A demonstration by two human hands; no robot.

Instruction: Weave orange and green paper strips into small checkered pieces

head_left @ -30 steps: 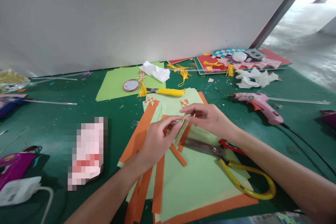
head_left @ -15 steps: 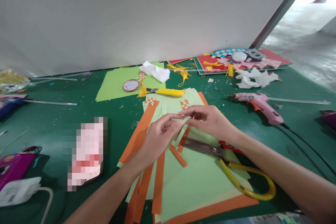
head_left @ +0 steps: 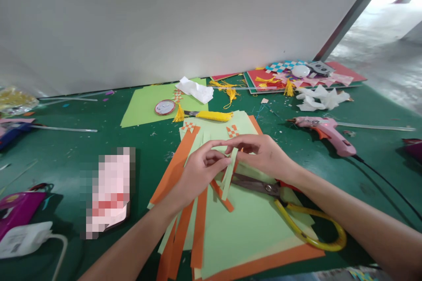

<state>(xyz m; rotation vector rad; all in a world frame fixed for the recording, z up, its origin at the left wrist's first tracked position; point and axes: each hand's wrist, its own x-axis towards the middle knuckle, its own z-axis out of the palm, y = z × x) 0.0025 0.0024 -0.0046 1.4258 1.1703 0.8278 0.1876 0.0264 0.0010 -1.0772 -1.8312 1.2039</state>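
Observation:
Fingertips of my left hand (head_left: pixel 206 167) and my right hand (head_left: pixel 260 153) meet over a stack of pale green paper (head_left: pixel 250 228). Between them both hands pinch a narrow pale green paper strip (head_left: pixel 230 173), whose free end hangs down toward me. Orange strips (head_left: pixel 222 195) show beneath and beside it. Scissors with yellow and red handles (head_left: pixel 268 189) lie on the paper under my right wrist. Small orange-and-white woven pieces (head_left: pixel 232 131) rest just beyond my fingers.
A yellow cutter (head_left: pixel 214 116) lies at the paper's far edge. To the right is a pink glue gun (head_left: pixel 329 131) with its cable. A phone (head_left: pixel 110 193) and a purple glue gun (head_left: pixel 20 210) are at left. White tissue (head_left: pixel 323 99) sits at the back right.
The pale green strip has turned more upright, its end now hanging lower over the orange strip. My fingers have shifted slightly around it.

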